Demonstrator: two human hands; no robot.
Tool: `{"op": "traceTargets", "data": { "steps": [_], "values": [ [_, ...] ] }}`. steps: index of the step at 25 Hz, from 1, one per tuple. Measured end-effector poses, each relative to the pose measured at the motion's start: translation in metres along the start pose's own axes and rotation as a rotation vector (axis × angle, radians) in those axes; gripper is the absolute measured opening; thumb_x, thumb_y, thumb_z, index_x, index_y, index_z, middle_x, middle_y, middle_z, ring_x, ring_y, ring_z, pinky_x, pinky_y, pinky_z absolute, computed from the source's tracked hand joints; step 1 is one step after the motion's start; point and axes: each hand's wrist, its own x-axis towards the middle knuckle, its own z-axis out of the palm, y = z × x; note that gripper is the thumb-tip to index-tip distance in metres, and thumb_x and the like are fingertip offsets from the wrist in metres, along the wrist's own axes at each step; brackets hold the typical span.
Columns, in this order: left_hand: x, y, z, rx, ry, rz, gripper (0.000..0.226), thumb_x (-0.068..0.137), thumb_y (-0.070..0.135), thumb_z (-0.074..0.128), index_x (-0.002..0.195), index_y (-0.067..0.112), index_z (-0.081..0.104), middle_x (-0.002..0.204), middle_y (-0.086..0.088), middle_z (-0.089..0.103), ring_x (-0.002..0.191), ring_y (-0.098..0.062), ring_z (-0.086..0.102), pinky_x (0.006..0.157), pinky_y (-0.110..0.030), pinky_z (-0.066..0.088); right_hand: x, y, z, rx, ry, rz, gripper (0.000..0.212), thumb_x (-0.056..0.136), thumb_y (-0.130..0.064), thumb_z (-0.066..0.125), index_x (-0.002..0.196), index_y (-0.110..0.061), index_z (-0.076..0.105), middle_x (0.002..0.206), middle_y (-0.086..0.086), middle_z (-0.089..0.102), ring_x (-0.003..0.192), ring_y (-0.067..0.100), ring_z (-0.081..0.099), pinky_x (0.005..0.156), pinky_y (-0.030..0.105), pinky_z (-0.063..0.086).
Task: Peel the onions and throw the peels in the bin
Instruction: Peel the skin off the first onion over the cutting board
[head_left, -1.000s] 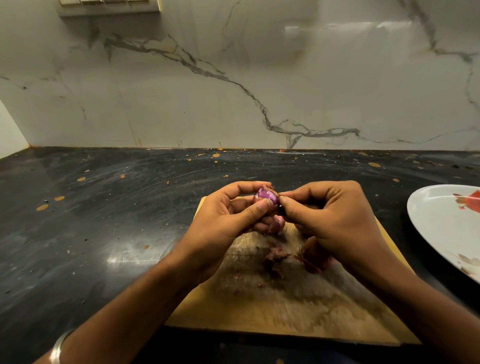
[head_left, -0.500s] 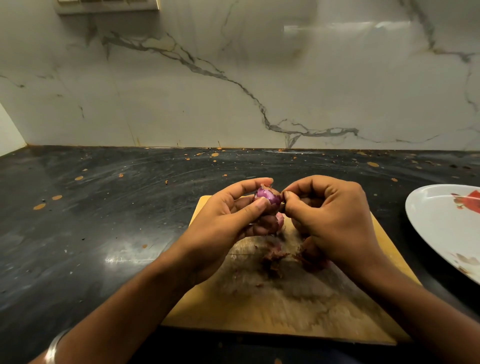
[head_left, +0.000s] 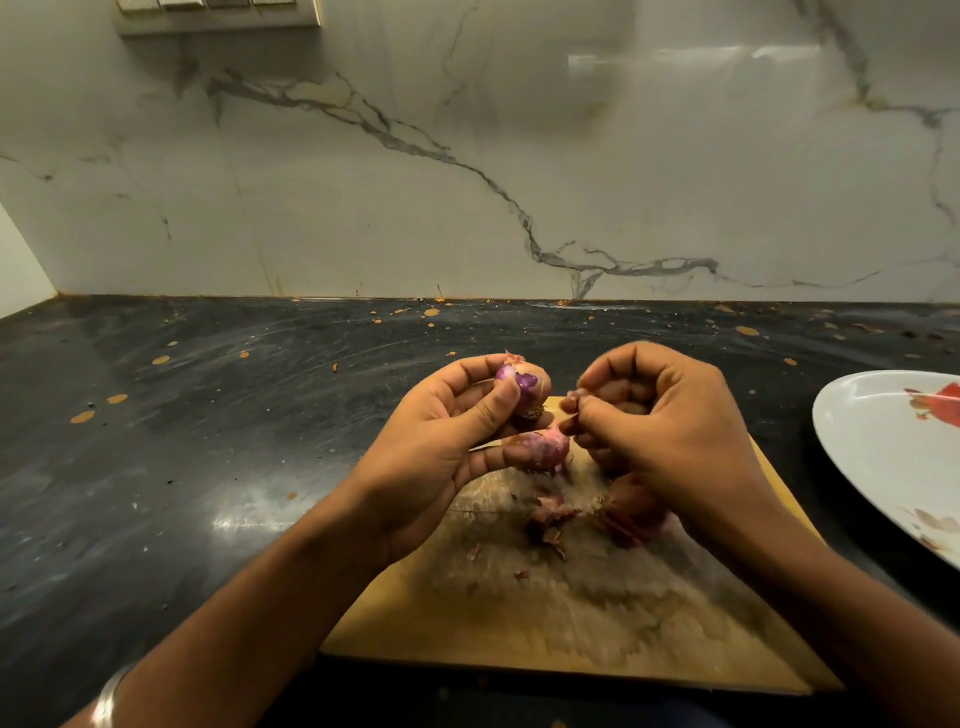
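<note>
A dark, speckled stone worktop (head_left: 218, 441) is seen at the far left, with a metal bangle (head_left: 106, 699) worn on the nearer wrist; next comes the left hand (head_left: 441, 452), by which two small purple onions are held at once; the upper small purple onion (head_left: 524, 384) is pinned between thumb and forefinger, its papery skin partly stripped so that glossy flesh shows, while the lower pale pink onion (head_left: 545, 447) is cradled by the lower fingers and looks largely bare; both are held above the far end of a worn rectangular wooden chopping board (head_left: 545, 623); on that board a small heap of reddish dry peels (head_left: 550, 517) is left lying, and just right of it a brown, still-skinned onion (head_left: 636, 512) is half hidden under the wrist; the right hand (head_left: 660, 415) is curled tight, and a thin scrap of skin appears to be pinched at its fingertips (head_left: 574, 410), though this is too small to be sure of; the hand is held just apart from the upper onion; at the far right a white oval plate with a red motif (head_left: 883, 447) is set on the worktop; the peeling is judged to be mid-way: one bulb mostly done, one being stripped, at least one untouched; no bin is in view, and every peel has yet to be thrown away
</note>
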Motion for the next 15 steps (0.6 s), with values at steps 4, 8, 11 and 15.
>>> {"op": "traceTargets", "data": {
  "steps": [4,8,11,15],
  "values": [
    [-0.0009,0.0010,-0.0011,0.021,-0.002,0.016,0.043,0.080,0.012,0.067,0.121,0.005,0.058,0.108,-0.016,0.073,0.090,-0.027,0.074,0.064,-0.027,0.060,-0.0035,-0.0024,0.0005,-0.067,-0.065,-0.049,0.012,0.084,-0.010,0.070,0.084,-0.021,0.075,0.073,0.002,0.074,0.068,0.020,0.072,0.063,0.040,0.062],
    [-0.0008,-0.0026,-0.0022,0.110,0.021,0.032,0.042,0.074,0.010,0.072,0.115,0.007,0.063,0.103,-0.015,0.074,0.089,-0.027,0.074,0.066,-0.026,0.059,-0.0064,-0.0042,0.0021,0.023,-0.054,-0.092,0.013,0.084,-0.023,0.076,0.096,-0.022,0.079,0.083,-0.007,0.078,0.078,0.010,0.075,0.063,0.022,0.059],
    [-0.0008,-0.0053,-0.0025,0.164,0.033,0.054,0.038,0.069,0.009,0.076,0.106,0.011,0.068,0.102,-0.012,0.074,0.087,-0.026,0.074,0.068,-0.027,0.059,-0.0063,-0.0033,0.0026,-0.023,-0.078,-0.108,0.014,0.084,-0.022,0.076,0.097,-0.023,0.080,0.084,-0.011,0.078,0.080,0.005,0.074,0.068,0.024,0.061],
    [0.0005,-0.0078,-0.0045,0.254,0.074,0.103,0.035,0.065,0.011,0.080,0.097,0.017,0.071,0.097,-0.007,0.075,0.086,-0.021,0.073,0.075,-0.027,0.058,-0.0047,-0.0015,0.0031,-0.054,-0.085,-0.125,0.008,0.083,-0.022,0.077,0.089,-0.021,0.081,0.076,-0.011,0.077,0.070,0.002,0.072,0.058,0.013,0.052]
  ]
}}
